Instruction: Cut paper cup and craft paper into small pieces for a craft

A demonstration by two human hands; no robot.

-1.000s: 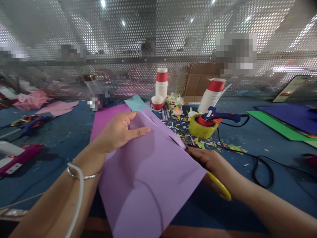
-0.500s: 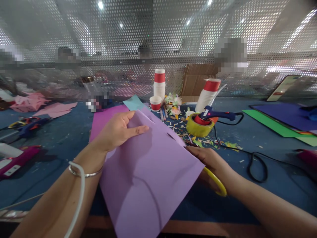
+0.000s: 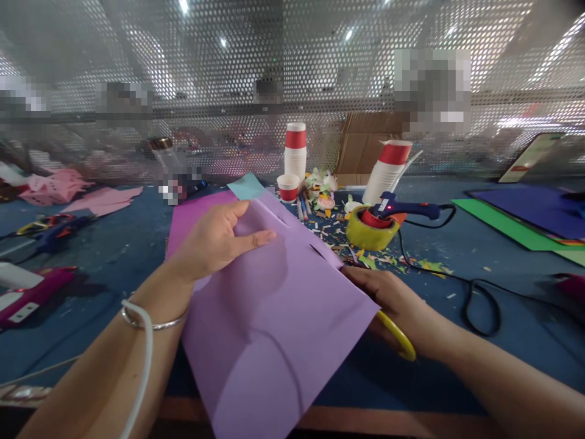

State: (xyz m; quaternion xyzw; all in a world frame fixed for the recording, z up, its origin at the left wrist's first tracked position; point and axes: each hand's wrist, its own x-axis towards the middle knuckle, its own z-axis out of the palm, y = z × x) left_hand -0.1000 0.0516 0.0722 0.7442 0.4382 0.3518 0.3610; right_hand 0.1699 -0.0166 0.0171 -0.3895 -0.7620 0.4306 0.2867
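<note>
A large lilac paper sheet [image 3: 274, 329] is lifted off the blue table in front of me. My left hand [image 3: 214, 241] pinches its upper left part, thumb on top and fingers closed round the edge. At the sheet's right edge my right hand [image 3: 393, 299] is closed on scissors with a yellow handle [image 3: 398, 336]; the blades are hidden behind the paper. A few short cuts show along the sheet's upper right edge. A darker purple sheet [image 3: 196, 213] lies beneath.
A blue glue gun [image 3: 406, 210] rests on a yellow tape roll [image 3: 368, 235], its black cord [image 3: 479, 299] looping to the right. Red-and-white paper cups [image 3: 295, 152], pens and paper scraps sit behind. Green and blue sheets [image 3: 525, 222] lie at right; tools at left.
My right hand with the scissors has shifted slightly along the paper's right edge. The left hand keeps its hold and the view has barely moved.
</note>
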